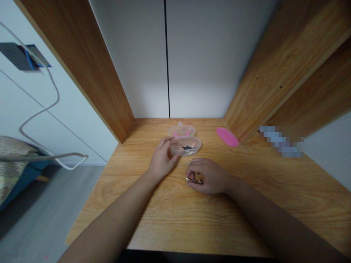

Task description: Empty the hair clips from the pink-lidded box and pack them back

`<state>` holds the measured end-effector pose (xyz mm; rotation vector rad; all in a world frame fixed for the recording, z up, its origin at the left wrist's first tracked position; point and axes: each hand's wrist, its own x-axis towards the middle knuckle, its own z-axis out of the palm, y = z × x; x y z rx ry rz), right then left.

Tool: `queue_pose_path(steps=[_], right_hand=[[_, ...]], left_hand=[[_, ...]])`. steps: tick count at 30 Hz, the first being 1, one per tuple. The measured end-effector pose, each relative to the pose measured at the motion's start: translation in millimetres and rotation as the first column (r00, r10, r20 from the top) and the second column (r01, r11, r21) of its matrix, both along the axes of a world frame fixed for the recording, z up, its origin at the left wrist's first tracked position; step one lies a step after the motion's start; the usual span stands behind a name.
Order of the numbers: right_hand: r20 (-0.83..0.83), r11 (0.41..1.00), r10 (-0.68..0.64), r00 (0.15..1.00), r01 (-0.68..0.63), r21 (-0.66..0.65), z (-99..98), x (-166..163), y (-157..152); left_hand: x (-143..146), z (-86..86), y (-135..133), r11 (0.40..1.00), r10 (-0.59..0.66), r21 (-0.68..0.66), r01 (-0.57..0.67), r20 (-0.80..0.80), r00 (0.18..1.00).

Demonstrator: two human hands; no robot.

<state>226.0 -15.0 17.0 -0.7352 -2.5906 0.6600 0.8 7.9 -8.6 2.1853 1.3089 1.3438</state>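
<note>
The right hand (pixel 207 177) is curled, thumb and fingers pinched on a small, knobbly, gold-coloured and dark metallic piece (pixel 194 180), which is held just above or against the tabletop; contact cannot be told. The left hand (pixel 163 159) is partly spread around the left end of an open, clear plastic oval case (pixel 189 153), its thumb at the front and its fingers toward the back rim. The metallic piece lies outside the case, on its near side. Inside the case is a flat, dark, pointed piece (pixel 189 148); the clear lid (pixel 181 130), with pink marks, lies open behind. A flat pink oval piece (pixel 227 137) rests to the right, well apart from both hands; farther right, a pixelated pale item (pixel 282 142) is unidentifiable. The light-brown wood-grain tabletop (pixel 164 215) meets a white back panel (pixel 197 62) between brown wooden side panels. At left, a pale cable (pixel 53 82) hangs above a grey floor (pixel 57 204).
</note>
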Motion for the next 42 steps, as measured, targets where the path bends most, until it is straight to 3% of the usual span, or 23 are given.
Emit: queue_pose_path(steps=[14,19,23,26,29,32,42], right_hand=[[0.011,0.995,0.058,0.998,-0.059,0.086,-0.5,-0.7,1.0],[-0.091,0.983,0.085,0.992,-0.068,0.173,-0.6,-3.0,2.3],[-0.276,0.924,-0.079,0.958,0.174,0.339,2.9,0.3,4.4],[-0.428,0.824,-0.245,0.870,0.420,0.381,4.0,5.9,5.4],[-0.518,0.718,-0.347,0.782,0.576,0.390,3.7,9.7,6.6],[-0.545,0.672,-0.359,0.758,0.615,0.412,3.1,10.3,8.2],[-0.467,0.690,-0.386,0.795,0.585,0.426,2.0,8.5,10.7]], left_hand=[[0.7,-0.4,0.4,1.000,-0.001,0.007,0.001,0.002,1.000],[0.7,0.5,-0.7,1.000,-0.004,-0.004,0.004,0.011,1.000],[0.8,0.8,-0.6,1.000,-0.012,0.000,0.012,0.013,1.000],[1.2,3.0,-1.3,0.999,-0.027,0.022,0.027,0.011,1.000],[2.2,6.8,-3.6,0.996,-0.058,0.069,0.058,-0.003,0.998],[3.6,9.4,-6.7,0.989,-0.085,0.118,0.087,-0.020,0.996],[5.3,10.4,-10.4,0.981,-0.100,0.160,0.109,-0.063,0.993]])
